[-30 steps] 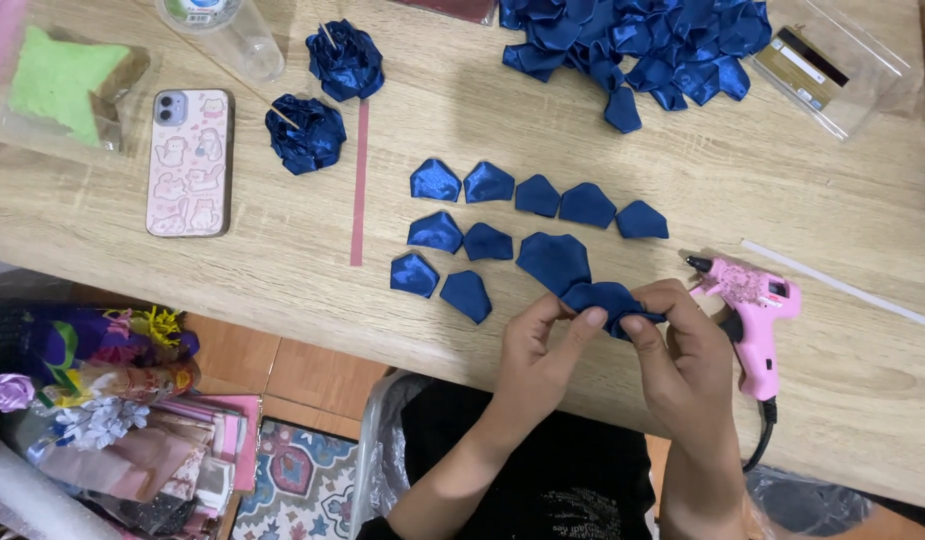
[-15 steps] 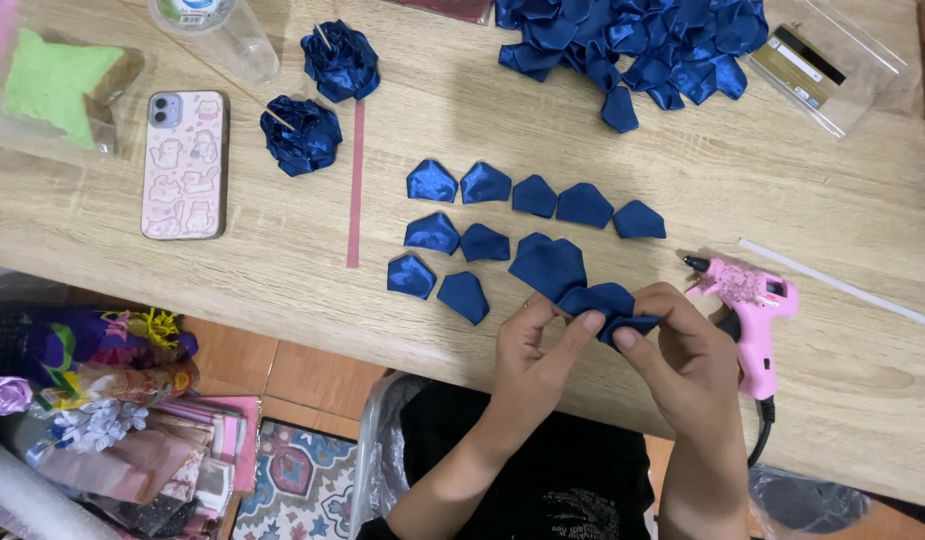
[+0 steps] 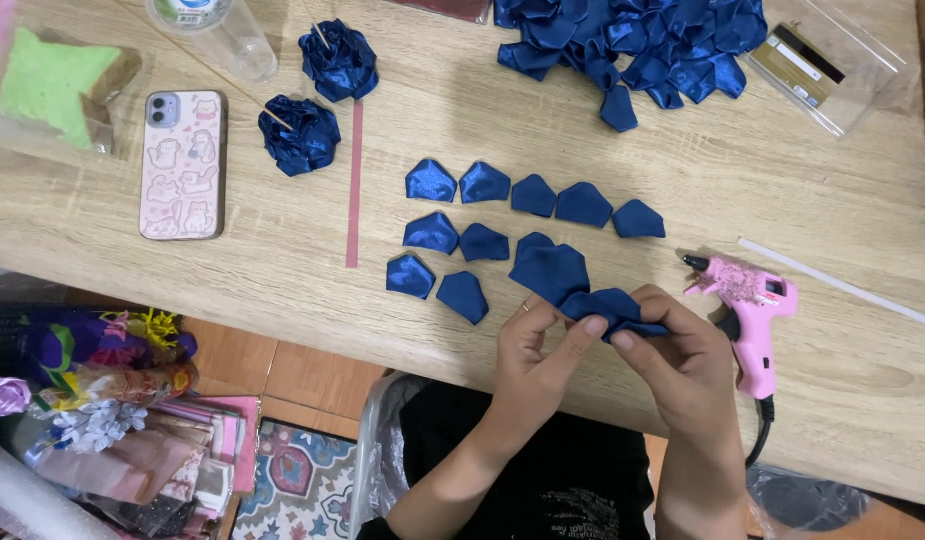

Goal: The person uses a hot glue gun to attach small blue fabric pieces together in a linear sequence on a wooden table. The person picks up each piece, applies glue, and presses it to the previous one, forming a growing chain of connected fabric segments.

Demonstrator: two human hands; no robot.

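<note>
Wooden table (image 3: 283,290) — blue fabric petals (image 3: 483,184), phone (image 3: 183,164), pink glue gun (image 3: 748,310).

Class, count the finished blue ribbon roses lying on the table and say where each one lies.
2. One rose lies near the plastic cup; the other rose lies right of the phone. Loose petals are not counted.
</note>
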